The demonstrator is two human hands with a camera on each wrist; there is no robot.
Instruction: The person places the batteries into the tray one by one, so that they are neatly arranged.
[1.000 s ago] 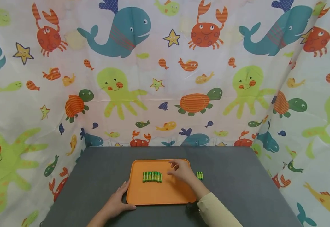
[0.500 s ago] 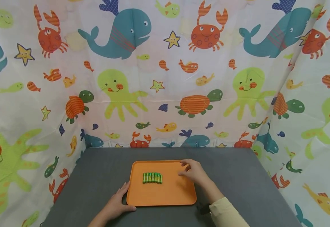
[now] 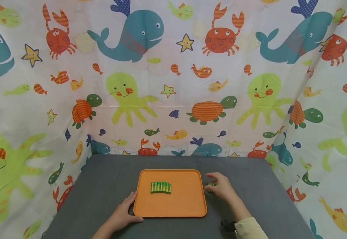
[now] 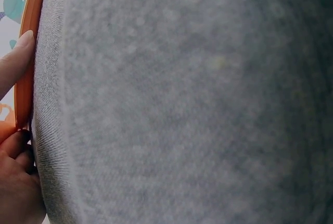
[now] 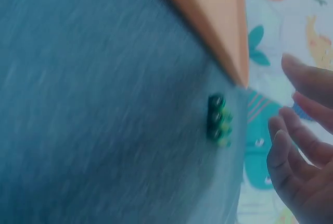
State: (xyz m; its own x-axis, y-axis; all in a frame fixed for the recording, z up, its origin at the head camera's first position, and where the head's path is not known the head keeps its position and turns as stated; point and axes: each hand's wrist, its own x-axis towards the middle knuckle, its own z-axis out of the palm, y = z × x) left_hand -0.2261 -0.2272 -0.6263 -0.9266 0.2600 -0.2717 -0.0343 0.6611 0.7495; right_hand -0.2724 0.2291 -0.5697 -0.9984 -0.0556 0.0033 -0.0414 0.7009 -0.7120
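An orange tray (image 3: 173,205) lies on the dark table, with a row of several green batteries (image 3: 161,187) side by side in its left half. My left hand (image 3: 122,210) holds the tray's near-left corner, thumb by the front edge and fingers along the left side. In the left wrist view, the thumb touches the tray's rim (image 4: 32,10). Just right of the tray, a few more green batteries (image 5: 217,119) stand close together on the table. Over them is my right hand (image 3: 222,187), fingers loosely bent and spread, apart from the batteries and partly hiding them in the head view.
The grey table (image 3: 107,179) extends around the tray. A curtain (image 3: 173,83) printed with sea animals encloses its back and sides. A dark wrist camera (image 3: 228,225) sits by the right sleeve (image 3: 249,229).
My right hand has moved right, from above the tray to the batteries beside it. The left hand stays at the tray corner, and the row of batteries in the tray is unchanged.
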